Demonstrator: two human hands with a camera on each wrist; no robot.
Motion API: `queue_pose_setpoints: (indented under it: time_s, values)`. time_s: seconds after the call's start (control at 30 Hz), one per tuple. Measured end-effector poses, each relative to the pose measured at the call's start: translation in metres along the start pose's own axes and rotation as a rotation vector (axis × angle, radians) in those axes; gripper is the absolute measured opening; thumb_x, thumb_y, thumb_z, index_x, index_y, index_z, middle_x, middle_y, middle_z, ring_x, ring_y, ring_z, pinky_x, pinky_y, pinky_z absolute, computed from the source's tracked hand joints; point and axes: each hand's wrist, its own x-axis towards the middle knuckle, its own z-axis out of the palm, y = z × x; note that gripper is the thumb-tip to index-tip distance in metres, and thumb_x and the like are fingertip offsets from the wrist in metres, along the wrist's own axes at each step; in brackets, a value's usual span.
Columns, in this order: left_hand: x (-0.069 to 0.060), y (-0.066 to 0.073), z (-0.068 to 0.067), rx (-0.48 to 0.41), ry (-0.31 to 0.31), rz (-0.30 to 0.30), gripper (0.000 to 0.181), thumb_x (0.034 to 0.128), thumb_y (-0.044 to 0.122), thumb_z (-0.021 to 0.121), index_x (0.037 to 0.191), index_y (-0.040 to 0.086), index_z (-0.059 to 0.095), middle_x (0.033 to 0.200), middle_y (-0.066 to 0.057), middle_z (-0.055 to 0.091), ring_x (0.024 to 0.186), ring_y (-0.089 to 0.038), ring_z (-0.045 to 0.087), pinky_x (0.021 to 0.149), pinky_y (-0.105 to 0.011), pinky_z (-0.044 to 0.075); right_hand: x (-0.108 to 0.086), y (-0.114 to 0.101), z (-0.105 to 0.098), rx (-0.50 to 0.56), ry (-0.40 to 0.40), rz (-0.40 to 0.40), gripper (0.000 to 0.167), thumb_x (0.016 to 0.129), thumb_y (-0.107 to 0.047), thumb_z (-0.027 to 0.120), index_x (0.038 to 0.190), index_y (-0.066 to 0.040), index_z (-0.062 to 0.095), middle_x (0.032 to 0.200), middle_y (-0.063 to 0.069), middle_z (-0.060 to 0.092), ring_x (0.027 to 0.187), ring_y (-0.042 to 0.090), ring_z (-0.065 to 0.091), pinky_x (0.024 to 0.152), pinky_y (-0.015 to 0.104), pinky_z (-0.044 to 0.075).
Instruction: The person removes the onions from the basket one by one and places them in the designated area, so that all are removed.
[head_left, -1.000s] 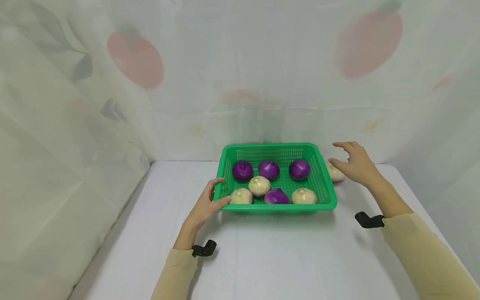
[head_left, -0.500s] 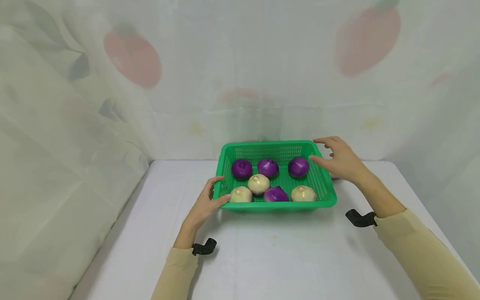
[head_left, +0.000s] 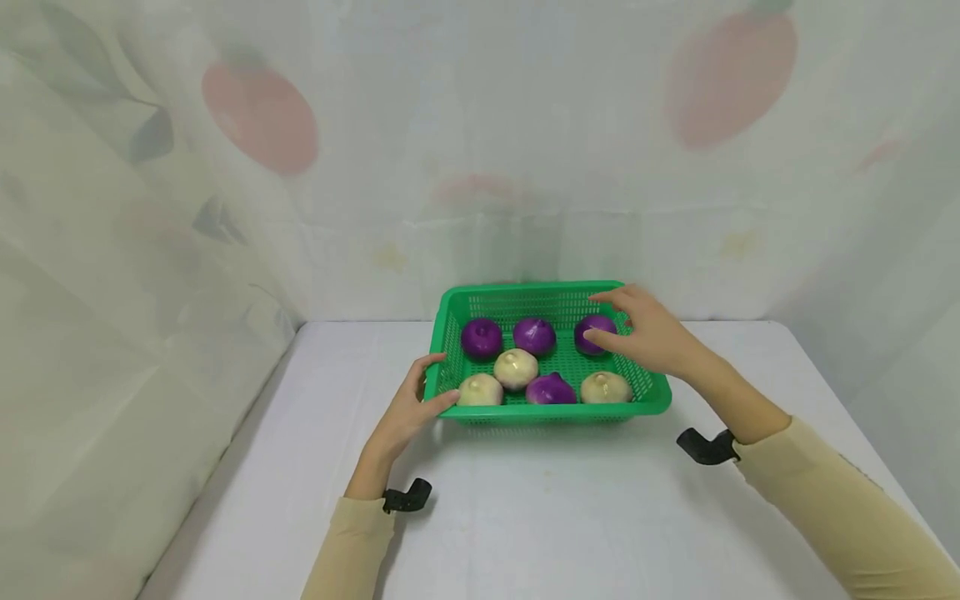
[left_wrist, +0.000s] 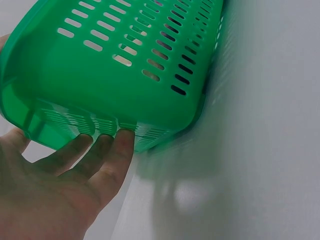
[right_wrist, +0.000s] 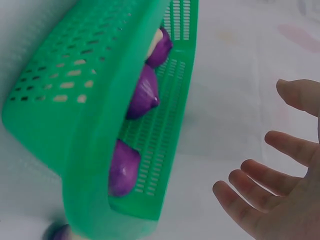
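Note:
A green perforated basket [head_left: 555, 411] holds several glossy onion-like vegetables, purple ones such as this purple onion [head_left: 482, 338] and cream ones such as this cream onion [head_left: 516, 369]. My left hand [head_left: 405, 410] holds the basket's near left corner, its thumb at the front rim and its fingers against the left side. Over the basket's right end hovers my right hand [head_left: 651, 333], fingers spread and nothing in them. Below it in the head view is another purple onion [head_left: 597, 333], partly covered by the thumb. The right wrist view shows that hand [right_wrist: 280, 185] apart from the basket.
A white-covered table [head_left: 555, 508] carries the basket, with a printed curtain [head_left: 480, 133] close behind. Outside the basket, a purple-and-cream piece [right_wrist: 62, 233] shows blurred at the right wrist view's bottom edge; my right hand and the basket hide it in the head view.
My right hand has moved left from beside the basket, across its right rim, to above the right-hand purple onion. The left hand has stayed at the basket's corner.

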Motion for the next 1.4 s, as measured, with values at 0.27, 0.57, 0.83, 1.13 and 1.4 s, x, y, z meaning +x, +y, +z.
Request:
queue_pose_setpoints:
  time_s: [0.27, 0.57, 0.83, 1.13, 1.4]
  values:
    - [0.0, -0.001, 0.0, 0.004, -0.008, -0.001, 0.073, 0.093, 0.038, 0.075, 0.153, 0.032, 0.035, 0.166, -0.005, 0.019, 0.153, -0.038, 0.013, 0.117, -0.065, 0.019, -0.001, -0.012, 0.021, 0.022, -0.052, -0.021, 0.06, 0.094, -0.042, 0.073, 0.141, -0.009, 0.057, 0.14, 0.015, 0.051, 0.129, 0.035, 0.049, 0.1, 0.056, 0.048]
    - [0.0, -0.003, 0.001, -0.008, -0.003, 0.006, 0.073, 0.0925, 0.04, 0.076, 0.153, 0.033, 0.035, 0.165, -0.006, 0.022, 0.152, -0.038, 0.018, 0.115, -0.066, 0.022, 0.002, -0.017, 0.045, -0.04, -0.098, -0.033, 0.055, 0.092, -0.039, 0.074, 0.137, -0.01, 0.061, 0.136, 0.014, 0.054, 0.123, 0.034, 0.053, 0.101, 0.054, 0.047]
    - [0.001, -0.003, 0.0, 0.0, -0.006, 0.008, 0.073, 0.0935, 0.038, 0.075, 0.153, 0.03, 0.034, 0.166, -0.006, 0.019, 0.153, -0.039, 0.013, 0.116, -0.065, 0.019, 0.006, -0.016, 0.065, -0.102, -0.16, -0.02, 0.055, 0.092, -0.045, 0.072, 0.136, -0.012, 0.062, 0.139, 0.015, 0.054, 0.127, 0.036, 0.052, 0.099, 0.056, 0.049]
    - [0.003, -0.002, 0.001, 0.001, 0.001, 0.011, 0.071, 0.0925, 0.039, 0.076, 0.151, 0.035, 0.036, 0.165, -0.004, 0.02, 0.153, -0.038, 0.014, 0.116, -0.065, 0.02, 0.016, -0.004, 0.083, -0.139, -0.226, -0.015, 0.055, 0.09, -0.048, 0.073, 0.132, -0.013, 0.063, 0.134, 0.015, 0.057, 0.124, 0.034, 0.053, 0.098, 0.054, 0.049]
    - [0.001, -0.003, 0.001, -0.002, 0.003, 0.017, 0.075, 0.0915, 0.041, 0.076, 0.153, 0.033, 0.035, 0.166, -0.005, 0.019, 0.153, -0.04, 0.011, 0.116, -0.066, 0.018, 0.024, -0.001, 0.094, -0.158, -0.297, -0.021, 0.059, 0.087, -0.047, 0.078, 0.131, -0.01, 0.064, 0.125, 0.015, 0.061, 0.108, 0.027, 0.059, 0.088, 0.047, 0.053]
